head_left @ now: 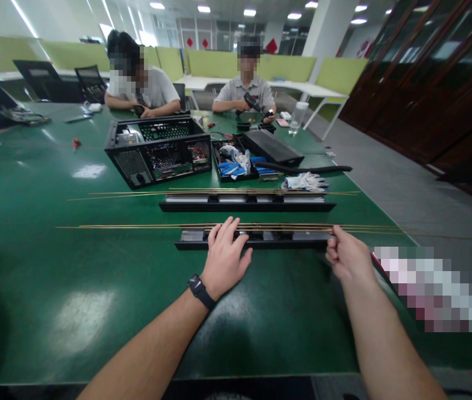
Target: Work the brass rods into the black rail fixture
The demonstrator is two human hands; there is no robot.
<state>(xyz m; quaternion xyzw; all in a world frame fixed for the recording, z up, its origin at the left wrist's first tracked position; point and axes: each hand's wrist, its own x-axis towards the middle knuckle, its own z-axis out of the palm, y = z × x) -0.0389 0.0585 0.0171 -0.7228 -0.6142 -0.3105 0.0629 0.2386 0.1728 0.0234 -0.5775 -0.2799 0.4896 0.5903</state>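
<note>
Thin brass-coloured rods [294, 228] lie lengthwise along a long black and silver metal channel [194, 244] on the table. My left hand [227, 255], with a dark watch at the wrist, rests palm down over the channel and rods, its fingers stretched out. At the channel's right end, my right hand [348, 253] pinches a thin rod between thumb and fingers. Which of the rods it grips I cannot tell. Farther off, a second channel [244, 207] lies parallel, with more brass-coloured rods [127, 194] across it.
Beyond the channels stand an open black computer case [156, 153], a tray [222, 176] with gloves, a dark flat box [271, 147] and white gloves [305, 182]. Two people sit across the green table [148, 311]; one holds a power drill [252, 102]. Rod ends pass the right edge.
</note>
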